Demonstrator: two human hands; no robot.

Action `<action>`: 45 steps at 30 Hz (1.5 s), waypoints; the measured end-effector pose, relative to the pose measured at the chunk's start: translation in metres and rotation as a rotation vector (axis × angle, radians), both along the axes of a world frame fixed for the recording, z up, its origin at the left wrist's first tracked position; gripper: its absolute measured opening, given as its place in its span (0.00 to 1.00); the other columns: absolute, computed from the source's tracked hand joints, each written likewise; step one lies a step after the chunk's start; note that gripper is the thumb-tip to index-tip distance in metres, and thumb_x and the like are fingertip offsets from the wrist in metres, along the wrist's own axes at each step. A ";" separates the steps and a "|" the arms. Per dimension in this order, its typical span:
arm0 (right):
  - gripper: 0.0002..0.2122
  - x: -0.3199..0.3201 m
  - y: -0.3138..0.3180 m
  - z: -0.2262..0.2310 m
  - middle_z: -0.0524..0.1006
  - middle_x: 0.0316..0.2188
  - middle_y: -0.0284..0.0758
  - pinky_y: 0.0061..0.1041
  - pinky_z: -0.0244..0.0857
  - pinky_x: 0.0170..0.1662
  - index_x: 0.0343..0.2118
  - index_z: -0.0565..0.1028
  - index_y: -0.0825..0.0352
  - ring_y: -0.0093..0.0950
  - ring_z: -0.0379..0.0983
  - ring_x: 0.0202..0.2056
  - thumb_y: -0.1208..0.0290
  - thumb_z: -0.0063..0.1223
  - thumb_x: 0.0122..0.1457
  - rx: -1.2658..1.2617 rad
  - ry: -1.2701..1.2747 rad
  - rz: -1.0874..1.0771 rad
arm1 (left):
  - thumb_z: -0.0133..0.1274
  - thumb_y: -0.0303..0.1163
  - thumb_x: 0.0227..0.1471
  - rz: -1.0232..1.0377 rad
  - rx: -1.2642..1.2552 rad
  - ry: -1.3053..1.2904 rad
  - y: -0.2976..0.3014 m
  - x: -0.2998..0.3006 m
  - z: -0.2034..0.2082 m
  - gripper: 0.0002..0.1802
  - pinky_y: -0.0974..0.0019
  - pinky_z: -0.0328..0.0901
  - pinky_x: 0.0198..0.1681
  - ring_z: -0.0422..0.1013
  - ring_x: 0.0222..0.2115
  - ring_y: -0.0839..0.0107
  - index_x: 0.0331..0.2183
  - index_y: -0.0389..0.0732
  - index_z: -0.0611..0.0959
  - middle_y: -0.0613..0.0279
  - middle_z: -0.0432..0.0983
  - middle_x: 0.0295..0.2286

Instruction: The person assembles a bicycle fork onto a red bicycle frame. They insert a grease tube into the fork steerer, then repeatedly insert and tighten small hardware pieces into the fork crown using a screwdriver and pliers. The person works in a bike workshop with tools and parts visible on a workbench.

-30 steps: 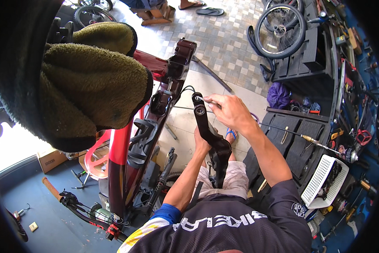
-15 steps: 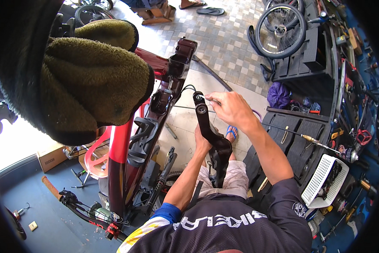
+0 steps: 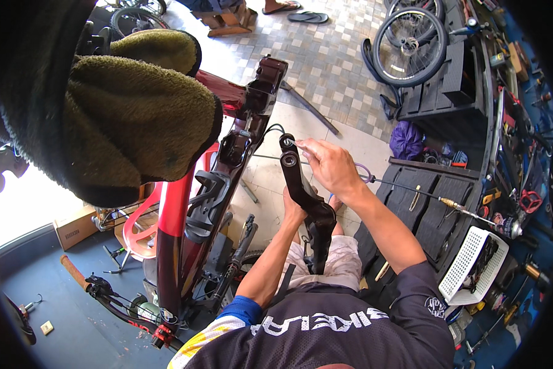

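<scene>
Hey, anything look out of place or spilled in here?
A dark flip-flop looks stray, unworn on the tiled floor at the top; a small pale block lies loose on the blue floor, lower left. No spill stands out.

Ahead of the fingers (image 3: 309, 146), patchwork floor tiles (image 3: 338, 58) stretch away; far to their left, white glare (image 3: 18, 212) blazes beyond a blue floor (image 3: 86, 307); right of them, here's a black slatted bench (image 3: 436, 230)!

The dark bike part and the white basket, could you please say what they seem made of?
The bike part is probably glossy-painted metal, possibly carbon, given its smooth, dark, highlighted surface. The basket is likely moulded, rather matte plastic, judging by its regular holes.
</scene>
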State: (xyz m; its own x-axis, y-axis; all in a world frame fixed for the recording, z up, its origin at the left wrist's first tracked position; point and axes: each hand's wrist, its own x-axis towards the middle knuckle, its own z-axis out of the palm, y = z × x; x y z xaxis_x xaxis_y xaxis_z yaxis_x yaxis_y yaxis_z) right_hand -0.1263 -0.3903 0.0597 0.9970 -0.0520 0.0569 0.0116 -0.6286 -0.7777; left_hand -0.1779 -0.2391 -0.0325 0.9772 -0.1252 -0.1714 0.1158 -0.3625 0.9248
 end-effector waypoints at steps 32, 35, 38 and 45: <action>0.14 -0.117 -0.102 0.079 0.77 0.30 0.30 0.17 0.65 0.32 0.52 0.72 0.64 0.15 0.68 0.28 0.77 0.54 0.65 0.829 -0.021 -0.206 | 0.63 0.33 0.54 0.068 -0.337 0.562 0.055 0.013 -0.100 0.16 0.61 0.73 0.40 0.75 0.34 0.67 0.43 0.35 0.83 0.58 0.80 0.36; 0.13 -0.199 -0.140 0.121 0.76 0.29 0.28 0.17 0.63 0.31 0.52 0.73 0.65 0.14 0.67 0.29 0.76 0.54 0.64 0.671 -0.074 -0.397 | 0.62 0.22 0.50 0.023 -0.262 0.580 0.044 0.032 -0.088 0.18 0.64 0.74 0.37 0.76 0.35 0.66 0.45 0.35 0.82 0.60 0.81 0.38; 0.13 -0.283 -0.162 0.158 0.75 0.30 0.26 0.15 0.64 0.32 0.51 0.74 0.66 0.13 0.67 0.31 0.74 0.55 0.64 0.544 -0.060 -0.564 | 0.53 0.32 0.59 -0.003 -0.315 0.529 0.032 0.043 -0.077 0.11 0.63 0.75 0.37 0.77 0.33 0.66 0.41 0.38 0.82 0.58 0.80 0.35; 0.11 -0.473 -0.185 0.194 0.72 0.28 0.24 0.17 0.62 0.34 0.48 0.75 0.66 0.13 0.66 0.30 0.76 0.56 0.62 0.283 0.014 -0.989 | 0.62 0.45 0.54 -0.337 -0.382 0.316 0.038 0.050 -0.047 0.17 0.65 0.73 0.33 0.74 0.30 0.71 0.37 0.44 0.77 0.64 0.77 0.32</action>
State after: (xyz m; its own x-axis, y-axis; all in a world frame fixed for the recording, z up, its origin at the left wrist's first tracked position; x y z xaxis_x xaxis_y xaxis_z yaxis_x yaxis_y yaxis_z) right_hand -0.5994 -0.5753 0.2536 0.5015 -0.8597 -0.0966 -0.4216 -0.1454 -0.8950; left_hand -0.1282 -0.2010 -0.0790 0.7820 -0.5294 -0.3289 0.3425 -0.0759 0.9364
